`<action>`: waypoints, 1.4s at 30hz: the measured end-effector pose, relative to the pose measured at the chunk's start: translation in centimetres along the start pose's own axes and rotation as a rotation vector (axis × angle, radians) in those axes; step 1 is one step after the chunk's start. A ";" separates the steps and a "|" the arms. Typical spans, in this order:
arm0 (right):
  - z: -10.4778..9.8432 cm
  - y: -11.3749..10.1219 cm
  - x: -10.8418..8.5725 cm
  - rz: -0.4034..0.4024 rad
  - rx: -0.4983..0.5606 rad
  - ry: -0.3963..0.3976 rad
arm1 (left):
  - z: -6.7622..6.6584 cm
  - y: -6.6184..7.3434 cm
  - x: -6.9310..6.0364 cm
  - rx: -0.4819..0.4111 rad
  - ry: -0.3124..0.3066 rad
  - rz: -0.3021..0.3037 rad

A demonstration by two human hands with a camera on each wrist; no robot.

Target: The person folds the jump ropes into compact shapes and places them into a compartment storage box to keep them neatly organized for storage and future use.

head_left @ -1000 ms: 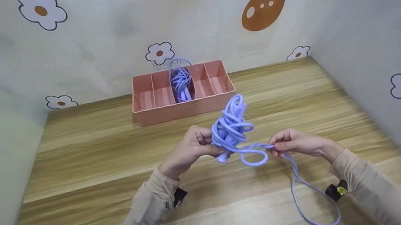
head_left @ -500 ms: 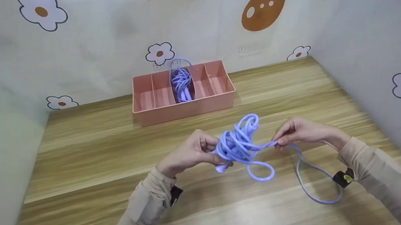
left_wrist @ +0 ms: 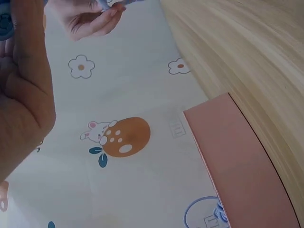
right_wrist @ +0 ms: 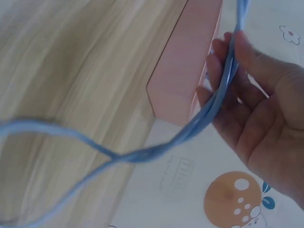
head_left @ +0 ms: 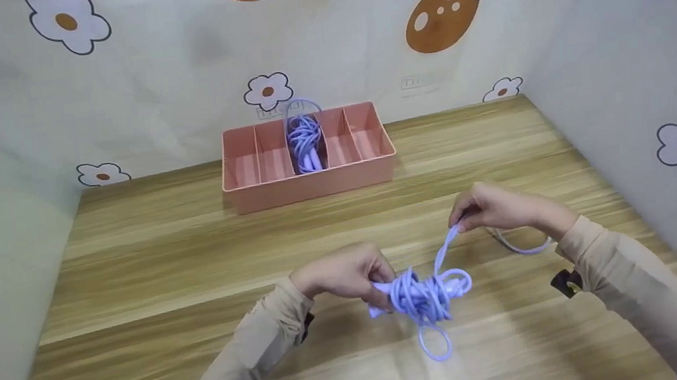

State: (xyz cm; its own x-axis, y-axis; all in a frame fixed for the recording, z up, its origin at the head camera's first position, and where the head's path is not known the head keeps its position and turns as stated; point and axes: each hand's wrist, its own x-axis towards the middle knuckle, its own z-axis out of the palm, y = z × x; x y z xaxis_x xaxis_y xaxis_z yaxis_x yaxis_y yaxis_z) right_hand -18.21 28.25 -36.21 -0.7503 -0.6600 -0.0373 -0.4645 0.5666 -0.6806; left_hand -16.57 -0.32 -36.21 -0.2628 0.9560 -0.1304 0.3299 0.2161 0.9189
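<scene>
A purple jump rope (head_left: 417, 296), its cord wound round its two handles, lies nearly level above the table. My left hand (head_left: 348, 272) grips the handle ends at the bundle's left side. Up and to the right, my right hand (head_left: 493, 207) pinches the twisted doubled cord (head_left: 446, 249), which runs taut down to the bundle. Past these fingers the cord splits into a loose loop (right_wrist: 57, 128), seen in the right wrist view. A small loop hangs below the bundle. In the left wrist view the left hand (left_wrist: 23, 95) shows only at the edge.
A pink divided box (head_left: 312, 186) stands at the back of the wooden table (head_left: 161, 255), against the patterned wall. In its middle compartment sits another wound purple jump rope (head_left: 305, 136), one loop rising above the rim.
My left hand has lowered and tipped the bundle from steeply slanted to nearly level. My right hand has risen slightly, drawing the twisted cord upward from the bundle.
</scene>
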 end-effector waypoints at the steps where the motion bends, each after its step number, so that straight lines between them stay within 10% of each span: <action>1: -0.1 -0.3 0.2 0.007 -0.044 0.021 | 0.1 0.0 0.2 0.049 0.012 -0.031; 8: 0.0 -1.3 1.4 0.018 -0.257 0.175 | 0.6 -0.1 1.4 0.287 0.136 -0.211; 20: 0.2 -2.9 2.8 -0.012 -0.331 0.194 | 1.4 -0.5 2.8 0.454 0.139 -0.267; 27: 0.4 -4.5 3.0 -0.044 -0.397 0.261 | 1.3 -1.1 3.2 0.587 0.294 -0.335; 42: 1.4 -6.9 3.3 -0.136 -0.478 0.476 | 0.1 -1.8 3.4 0.531 0.602 -0.480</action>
State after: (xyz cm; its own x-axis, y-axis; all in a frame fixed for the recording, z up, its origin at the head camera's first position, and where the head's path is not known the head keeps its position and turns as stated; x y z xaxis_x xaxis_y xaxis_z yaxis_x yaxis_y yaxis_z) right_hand -16.87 21.46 -32.62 -0.7449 -0.5137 0.4256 -0.6434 0.7218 -0.2550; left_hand -17.99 2.59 -38.33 -0.8547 0.5093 -0.1005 0.3965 0.7653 0.5070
